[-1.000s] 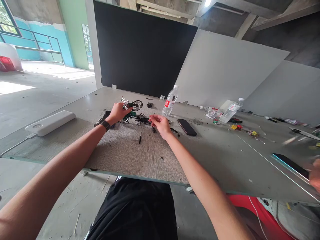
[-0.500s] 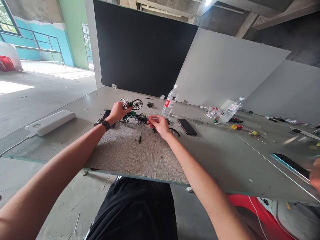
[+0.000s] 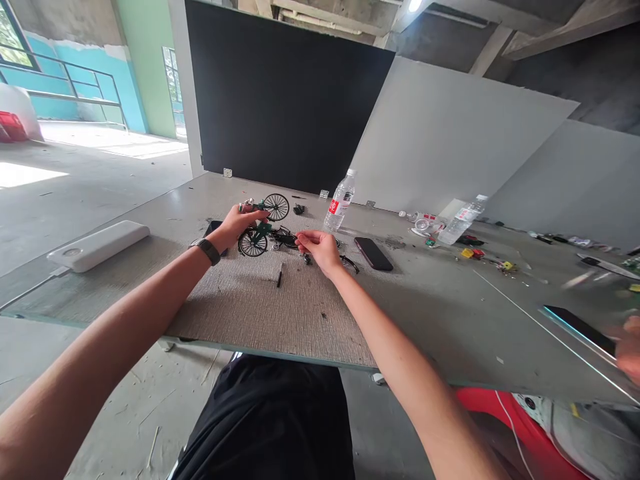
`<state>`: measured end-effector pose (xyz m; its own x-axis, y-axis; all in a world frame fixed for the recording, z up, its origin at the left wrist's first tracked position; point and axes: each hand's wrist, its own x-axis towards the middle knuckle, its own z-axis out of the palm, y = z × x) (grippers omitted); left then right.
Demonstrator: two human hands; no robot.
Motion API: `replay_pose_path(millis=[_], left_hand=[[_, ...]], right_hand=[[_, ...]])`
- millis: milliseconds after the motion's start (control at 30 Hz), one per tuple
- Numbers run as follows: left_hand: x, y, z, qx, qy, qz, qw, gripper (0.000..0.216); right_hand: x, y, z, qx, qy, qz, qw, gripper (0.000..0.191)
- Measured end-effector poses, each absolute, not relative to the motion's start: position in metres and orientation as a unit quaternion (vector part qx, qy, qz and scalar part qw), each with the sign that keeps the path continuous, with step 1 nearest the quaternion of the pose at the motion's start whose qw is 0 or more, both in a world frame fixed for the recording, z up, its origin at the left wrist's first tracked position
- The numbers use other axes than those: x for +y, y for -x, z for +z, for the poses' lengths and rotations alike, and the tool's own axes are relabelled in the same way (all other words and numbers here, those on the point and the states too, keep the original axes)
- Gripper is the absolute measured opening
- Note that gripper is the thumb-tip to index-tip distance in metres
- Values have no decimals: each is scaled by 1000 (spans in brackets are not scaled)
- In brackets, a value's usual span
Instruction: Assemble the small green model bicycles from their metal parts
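A small green model bicycle with black spoked wheels (image 3: 253, 243) is gripped in my left hand (image 3: 239, 221), whose fingers are closed around its upper end. The second wheel stands out past my fingertips, toward the back of the table. My right hand (image 3: 323, 249) is pinched beside some black bicycle parts (image 3: 285, 237); anything between its fingertips is too small to make out. A thin black screwdriver (image 3: 279, 275) lies on the table in front of the hands. More small dark parts (image 3: 350, 263) are beside my right wrist, partly hidden by it.
A water bottle (image 3: 341, 202) and a phone (image 3: 373, 254) are right of my hands. Left is a white power bank (image 3: 99, 241) with a cable. A small black piece (image 3: 299, 209) lies behind. Farther right are another bottle (image 3: 463, 221) and another person's blurred hand (image 3: 629, 353).
My left hand has turned the model bicycle, so its lower wheel and green frame show more fully. My right hand stays pinched in nearly the same place.
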<state>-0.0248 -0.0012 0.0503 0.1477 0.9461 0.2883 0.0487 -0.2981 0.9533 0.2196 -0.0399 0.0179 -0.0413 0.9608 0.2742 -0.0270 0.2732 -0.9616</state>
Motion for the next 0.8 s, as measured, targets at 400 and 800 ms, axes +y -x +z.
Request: replay_pose_path(millis=[400,800], left_hand=[[-7,17,38,399,-697,422,421,36],[-11,11,38,377,-720,411,414,33]], right_hand=[[-41,-219,21,-570,413,441,557,54],[-43,-219,17,-593,439,410,536,54]])
